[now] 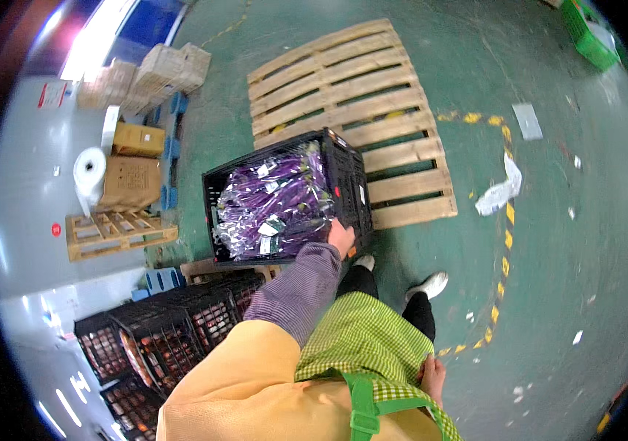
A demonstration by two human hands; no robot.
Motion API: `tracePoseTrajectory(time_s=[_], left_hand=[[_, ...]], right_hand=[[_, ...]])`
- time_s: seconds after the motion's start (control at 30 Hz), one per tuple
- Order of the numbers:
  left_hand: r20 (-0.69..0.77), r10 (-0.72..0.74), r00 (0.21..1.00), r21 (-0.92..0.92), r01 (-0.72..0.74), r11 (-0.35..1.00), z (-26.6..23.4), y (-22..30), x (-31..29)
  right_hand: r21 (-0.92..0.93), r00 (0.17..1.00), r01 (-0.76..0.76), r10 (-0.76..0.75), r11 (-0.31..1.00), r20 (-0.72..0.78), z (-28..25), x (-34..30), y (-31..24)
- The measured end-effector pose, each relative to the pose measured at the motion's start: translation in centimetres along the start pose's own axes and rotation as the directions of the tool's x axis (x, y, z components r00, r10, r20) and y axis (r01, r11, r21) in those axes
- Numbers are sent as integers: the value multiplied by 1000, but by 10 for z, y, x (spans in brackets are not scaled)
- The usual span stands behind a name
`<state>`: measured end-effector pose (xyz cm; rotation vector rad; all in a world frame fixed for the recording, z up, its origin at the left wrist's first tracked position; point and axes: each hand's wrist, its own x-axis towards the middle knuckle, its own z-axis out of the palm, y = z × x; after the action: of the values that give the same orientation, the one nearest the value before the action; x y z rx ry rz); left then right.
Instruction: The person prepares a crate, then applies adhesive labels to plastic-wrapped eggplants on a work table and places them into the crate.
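Long purple eggplants (284, 192) in clear plastic bags with small white labels fill a black plastic crate (215, 184). My left hand (341, 239) is closed on the crate's near right corner, with that arm stretched forward. The crate stands beside the near left part of a wooden pallet (409, 151), partly covering it. Low at my right side, my right hand (433, 376) hangs against the green checked apron (365, 331). Its fingers are partly hidden, and I see nothing held in it.
Black crates of reddish-brown produce (174, 345) are stacked at the near left. Farther left are cardboard boxes (134, 180), a white plastic roll (90, 173) and a small pallet (119, 231). Yellow-black floor tape (509, 239) and a crumpled plastic sheet (501, 191) lie right; a green basket (591, 37) stands far right.
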<state>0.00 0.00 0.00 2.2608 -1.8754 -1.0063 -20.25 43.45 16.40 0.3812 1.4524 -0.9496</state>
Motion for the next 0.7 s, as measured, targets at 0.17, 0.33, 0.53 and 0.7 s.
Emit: tracePoseTrajectory(time_s=[0.17, 0.33, 0.53, 0.7], left_hand=[[85, -70, 994, -110, 79, 991, 104, 117, -66], [339, 3, 941, -44, 13, 999, 131, 170, -73], [-11, 296, 955, 125, -293, 948, 102, 116, -140], [13, 670, 742, 4, -670, 742, 115, 126, -137]], right_hand=[[-133, 970, 205, -220, 970, -109, -53, 35, -64], [-149, 903, 376, -397, 915, -164, -66, 76, -88], [-238, 956, 257, -282, 937, -78, -76, 51, -65], [-28, 906, 370, -368, 929, -208, -81, 79, -31]])
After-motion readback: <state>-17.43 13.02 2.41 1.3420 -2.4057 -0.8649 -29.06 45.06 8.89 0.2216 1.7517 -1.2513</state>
